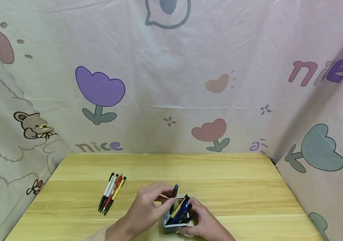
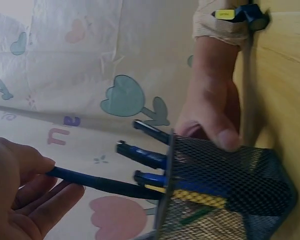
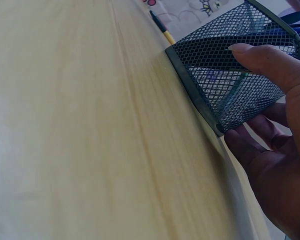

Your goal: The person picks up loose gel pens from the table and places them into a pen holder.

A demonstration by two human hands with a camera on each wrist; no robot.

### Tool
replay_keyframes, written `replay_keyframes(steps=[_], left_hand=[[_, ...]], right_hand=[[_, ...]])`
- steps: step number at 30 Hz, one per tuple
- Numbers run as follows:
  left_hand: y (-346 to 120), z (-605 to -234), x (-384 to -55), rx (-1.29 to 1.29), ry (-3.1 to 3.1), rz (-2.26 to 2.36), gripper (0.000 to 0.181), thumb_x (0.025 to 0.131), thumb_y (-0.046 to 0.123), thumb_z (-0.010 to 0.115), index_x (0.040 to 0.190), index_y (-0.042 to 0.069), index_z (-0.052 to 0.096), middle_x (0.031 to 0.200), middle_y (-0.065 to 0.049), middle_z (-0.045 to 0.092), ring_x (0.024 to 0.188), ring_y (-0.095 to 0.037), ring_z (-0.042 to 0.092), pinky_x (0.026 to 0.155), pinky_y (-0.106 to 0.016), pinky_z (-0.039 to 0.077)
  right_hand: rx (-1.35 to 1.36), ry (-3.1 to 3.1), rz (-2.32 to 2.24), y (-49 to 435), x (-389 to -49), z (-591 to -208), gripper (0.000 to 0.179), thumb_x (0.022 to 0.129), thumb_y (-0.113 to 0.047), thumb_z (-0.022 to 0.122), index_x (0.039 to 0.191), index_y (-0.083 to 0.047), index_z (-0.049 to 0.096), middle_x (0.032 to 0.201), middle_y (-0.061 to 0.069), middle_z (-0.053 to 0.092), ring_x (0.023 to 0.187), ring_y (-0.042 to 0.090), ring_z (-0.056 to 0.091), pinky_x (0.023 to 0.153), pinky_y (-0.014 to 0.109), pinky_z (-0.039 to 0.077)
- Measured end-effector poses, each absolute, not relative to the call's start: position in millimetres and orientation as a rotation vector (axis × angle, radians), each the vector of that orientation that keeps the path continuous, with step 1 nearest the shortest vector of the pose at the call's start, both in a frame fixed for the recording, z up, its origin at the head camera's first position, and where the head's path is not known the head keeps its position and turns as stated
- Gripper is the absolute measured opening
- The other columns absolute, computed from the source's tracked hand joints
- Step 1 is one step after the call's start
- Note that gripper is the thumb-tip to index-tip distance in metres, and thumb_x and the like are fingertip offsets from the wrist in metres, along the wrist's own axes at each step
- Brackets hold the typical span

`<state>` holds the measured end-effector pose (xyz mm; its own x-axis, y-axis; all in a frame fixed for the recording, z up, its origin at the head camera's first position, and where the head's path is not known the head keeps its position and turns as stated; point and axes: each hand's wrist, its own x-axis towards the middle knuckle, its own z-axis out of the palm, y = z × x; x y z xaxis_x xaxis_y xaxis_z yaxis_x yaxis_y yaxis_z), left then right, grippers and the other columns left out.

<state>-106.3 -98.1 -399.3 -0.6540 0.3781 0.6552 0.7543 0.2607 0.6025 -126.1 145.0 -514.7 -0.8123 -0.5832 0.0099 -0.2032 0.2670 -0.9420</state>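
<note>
A black mesh pen holder [image 1: 171, 230] stands near the table's front edge with several pens inside, among them a yellow-and-black pen [image 1: 179, 209] and blue ones. My left hand [image 1: 145, 207] pinches a dark blue pen [image 2: 102, 184] by its upper end. That pen's lower end is inside the holder's mouth. Around the holder's right side, my right hand [image 1: 205, 221] grips the mesh, the thumb [image 3: 265, 57] lying along one wall and the other fingers on another.
On the left of the wooden table [image 1: 234, 177] lie several pens side by side: white-and-black ones [image 1: 106, 192], a red pen [image 1: 113, 192] and a yellow pen [image 1: 115, 195]. A printed cloth [image 1: 159, 83] hangs behind the table and at its sides.
</note>
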Motion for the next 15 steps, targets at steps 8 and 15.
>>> replay_keyframes(steps=[8, 15], left_hand=[[-92, -416, -110, -1.037, -2.272, -1.392, 0.02, 0.092, -0.001, 0.075, 0.11, 0.006, 0.072, 0.1, -0.004, 0.074, 0.091, -0.004, 0.071, 0.072, -0.015, 0.061], [-88, -428, -111, -1.08, -2.321, -1.361, 0.02, 0.09, -0.002, 0.076, 0.11, -0.001, 0.073, 0.1, -0.009, 0.076, 0.091, -0.006, 0.073, 0.075, -0.012, 0.06]], right_hand=[[-0.725, 2.248, -1.543, 144, -125, -515, 0.06, 0.081, -0.03, 0.088, 0.135, -0.031, 0.06, 0.138, -0.003, 0.058, 0.123, 0.008, 0.06, 0.106, 0.014, 0.044], [-0.745, 2.293, -1.518, 143, -124, -515, 0.06, 0.081, -0.03, 0.089, 0.134, -0.035, 0.061, 0.138, -0.008, 0.059, 0.124, 0.008, 0.059, 0.108, 0.016, 0.043]])
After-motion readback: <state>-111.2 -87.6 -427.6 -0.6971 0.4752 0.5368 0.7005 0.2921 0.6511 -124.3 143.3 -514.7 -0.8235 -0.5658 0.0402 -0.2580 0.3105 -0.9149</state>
